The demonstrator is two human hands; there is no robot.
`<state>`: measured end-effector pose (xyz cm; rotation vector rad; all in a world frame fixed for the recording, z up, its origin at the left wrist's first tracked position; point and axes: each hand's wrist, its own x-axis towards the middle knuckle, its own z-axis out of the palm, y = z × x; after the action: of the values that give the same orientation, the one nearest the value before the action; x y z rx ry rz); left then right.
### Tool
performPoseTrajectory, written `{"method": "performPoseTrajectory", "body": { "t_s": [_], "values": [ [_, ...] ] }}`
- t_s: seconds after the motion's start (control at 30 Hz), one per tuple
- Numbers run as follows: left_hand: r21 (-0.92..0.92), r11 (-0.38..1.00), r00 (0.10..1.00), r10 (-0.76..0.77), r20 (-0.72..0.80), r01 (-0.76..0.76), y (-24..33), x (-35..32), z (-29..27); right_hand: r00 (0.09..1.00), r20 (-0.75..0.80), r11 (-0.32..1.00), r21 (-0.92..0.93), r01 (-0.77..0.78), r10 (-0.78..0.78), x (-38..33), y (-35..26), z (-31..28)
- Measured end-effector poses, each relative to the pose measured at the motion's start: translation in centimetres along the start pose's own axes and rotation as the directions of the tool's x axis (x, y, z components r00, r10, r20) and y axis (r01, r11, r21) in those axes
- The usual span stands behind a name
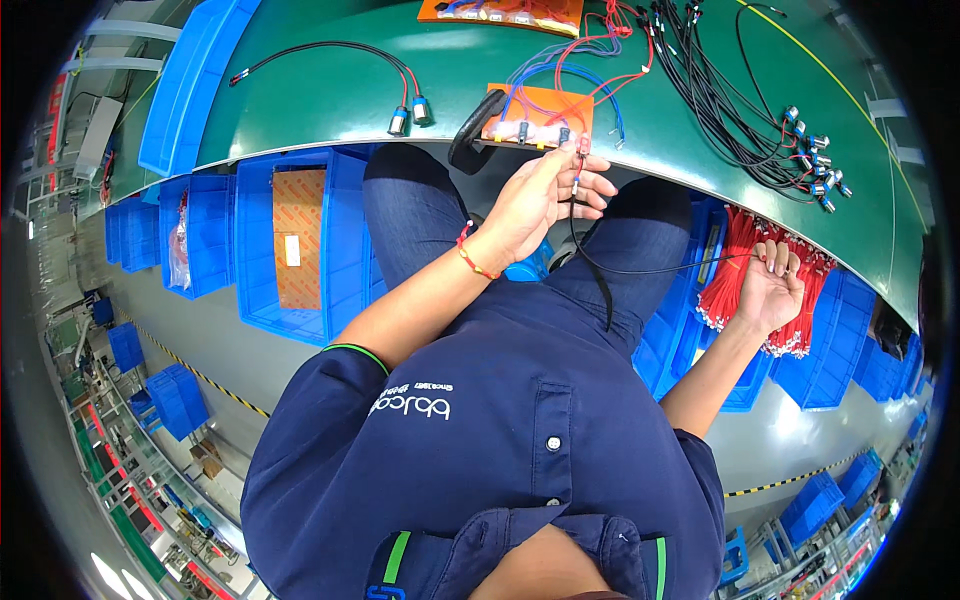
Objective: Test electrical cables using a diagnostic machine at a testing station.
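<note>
My left hand [545,200] is at the bench's front edge, its thumb and index finger pinched on one end of a thin black cable [650,272]. A small red connector piece [583,146] shows at those fingertips, right beside the orange fixture board [545,108]. The board carries a row of small connectors, with red and blue wires [570,70] looping from it. From the left hand the cable hangs in a curve over my lap and runs to my right hand [772,290]. That hand's fingers are curled around the cable's other end, in front of red wires.
A bundle of black cables with metal ends [720,110] lies on the green bench [330,85]. Another cable with two metal ends [398,120] lies at left. A second orange board [500,12] is farther back. Below are blue bins [285,320] and bundled red wires [735,270].
</note>
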<state>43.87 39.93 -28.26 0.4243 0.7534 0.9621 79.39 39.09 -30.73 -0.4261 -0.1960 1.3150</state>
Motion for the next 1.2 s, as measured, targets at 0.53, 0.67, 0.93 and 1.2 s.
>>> {"method": "performPoseTrajectory", "body": {
  "t_s": [0.53,0.67,0.93,1.2],
  "values": [
    [0.429,0.869,0.969,0.209,0.131,-0.245,-2.7,-2.1,3.0,0.99,0.077,0.987,-0.093,0.129,-0.122,-0.5,-2.7,0.4],
    [0.69,0.251,0.649,0.645,0.404,-0.679,1.5,2.2,6.1,0.964,0.224,0.985,-0.054,0.162,-0.146,0.7,-4.4,2.1],
    [0.626,0.34,0.686,0.558,0.467,-0.702,10.3,6.5,9.6,0.897,0.181,0.914,0.038,0.404,-0.404,7.7,-4.8,4.9],
    [0.997,0.082,0.597,0.799,-0.073,0.011,12.0,0.7,-6.5,0.927,0.05,0.925,-0.069,0.374,-0.371,11.6,-0.3,5.2]
  ]
}}
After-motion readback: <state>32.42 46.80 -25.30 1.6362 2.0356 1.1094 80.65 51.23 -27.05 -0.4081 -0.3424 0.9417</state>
